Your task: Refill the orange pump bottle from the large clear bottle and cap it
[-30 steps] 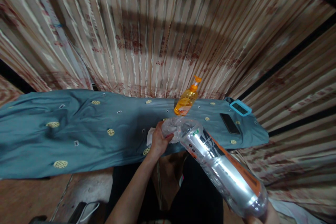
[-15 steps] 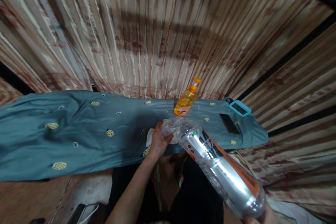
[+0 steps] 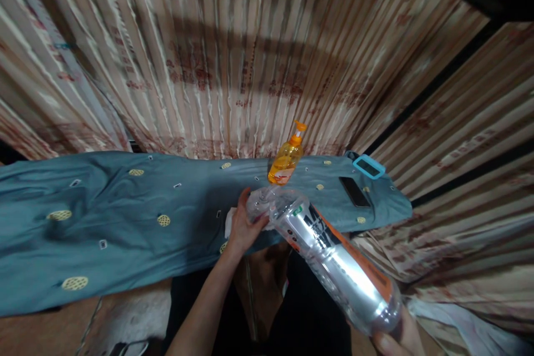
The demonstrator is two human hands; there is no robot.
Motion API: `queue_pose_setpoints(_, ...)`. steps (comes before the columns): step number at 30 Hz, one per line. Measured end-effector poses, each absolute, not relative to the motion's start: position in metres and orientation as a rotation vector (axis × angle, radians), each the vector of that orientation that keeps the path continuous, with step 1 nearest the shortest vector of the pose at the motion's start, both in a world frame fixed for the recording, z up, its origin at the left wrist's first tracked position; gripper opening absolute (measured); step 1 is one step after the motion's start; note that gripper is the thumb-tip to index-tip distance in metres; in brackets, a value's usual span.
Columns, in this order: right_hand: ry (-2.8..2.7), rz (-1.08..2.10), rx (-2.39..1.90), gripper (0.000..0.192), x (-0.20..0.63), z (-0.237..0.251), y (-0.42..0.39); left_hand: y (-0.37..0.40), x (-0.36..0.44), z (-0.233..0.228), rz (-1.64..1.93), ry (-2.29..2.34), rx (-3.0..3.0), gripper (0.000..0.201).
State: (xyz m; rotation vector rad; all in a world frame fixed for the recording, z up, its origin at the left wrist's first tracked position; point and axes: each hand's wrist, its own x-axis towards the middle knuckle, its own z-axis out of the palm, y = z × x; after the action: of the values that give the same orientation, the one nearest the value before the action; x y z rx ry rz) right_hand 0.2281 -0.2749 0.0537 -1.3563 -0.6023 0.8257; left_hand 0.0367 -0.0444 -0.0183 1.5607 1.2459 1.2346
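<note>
The left hand curls around clear plastic at the top end of a big tilted bottle; I can't tell if it's a separate piece. The right hand holds the bottle's bottom end. Just past the left hand's grip stands a yellow pump bottle.
</note>
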Motion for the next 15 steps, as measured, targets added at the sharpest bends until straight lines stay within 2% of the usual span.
queue_pose_setpoints(3, -0.601, 0.840, -1.355, 0.087, 0.233, 0.047, -0.275, -0.047, 0.033, -0.013, 1.228, 1.163, 1.560, 0.086)
queue_pose_setpoints(7, -0.610, 0.820, -1.360, 0.079, 0.236, 0.042, -0.275, -0.049, 0.030, -0.006, 1.229, 1.087, 1.559, 0.073)
queue_pose_setpoints(15, -0.583, 0.836, -1.361, 0.079, 0.232, 0.048, -0.275, -0.048, 0.030, -0.002, 1.262, 1.084, 1.556, 0.060)
